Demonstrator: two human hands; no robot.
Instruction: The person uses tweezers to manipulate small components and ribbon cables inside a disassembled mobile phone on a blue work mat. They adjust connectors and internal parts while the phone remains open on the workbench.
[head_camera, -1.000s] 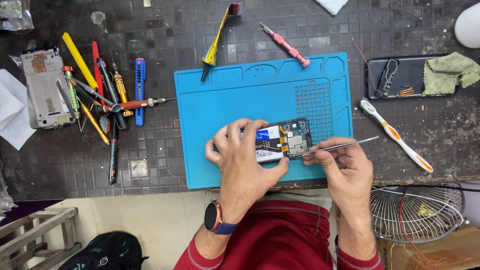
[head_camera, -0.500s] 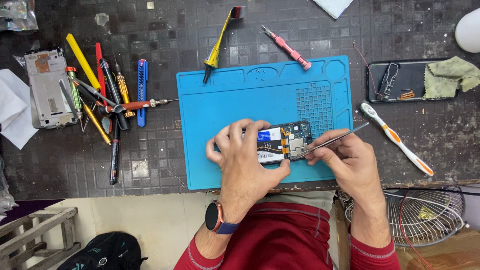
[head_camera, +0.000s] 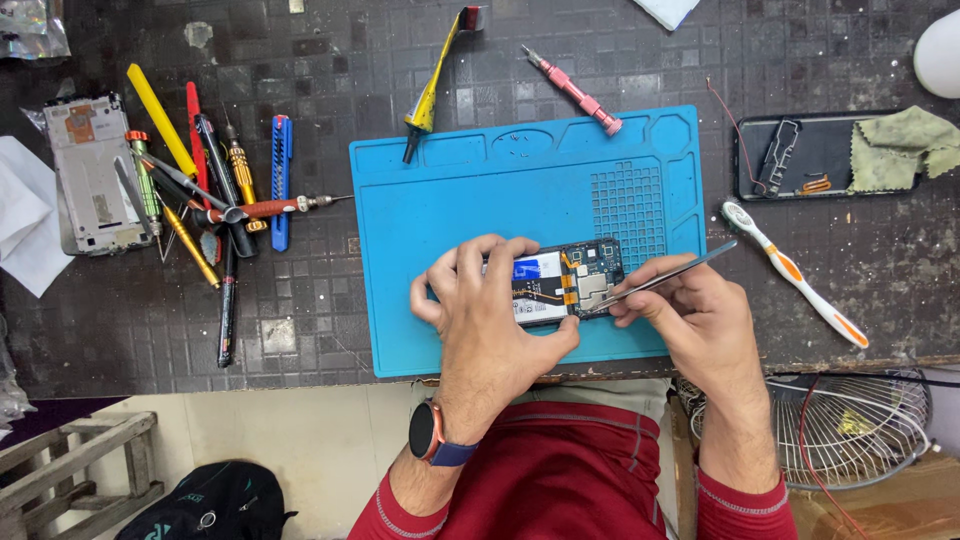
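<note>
Dark tiled tabletop (head_camera: 300, 330) carries a blue repair mat (head_camera: 480, 200) at the centre. On the mat's near edge lies an opened phone (head_camera: 565, 280), its circuit board showing. The left hand (head_camera: 490, 320) is clamped around the phone's left part. The right hand (head_camera: 695, 320) pinches metal tweezers (head_camera: 665, 277), whose tip touches the board. At 2 o'clock from the mat, a black tray (head_camera: 830, 160) holds small metal parts and a green cloth (head_camera: 895, 145). At 9 o'clock lies a pile of screwdrivers (head_camera: 200, 190). Compared with half a second before, both hands and the tweezers have almost not moved.
</note>
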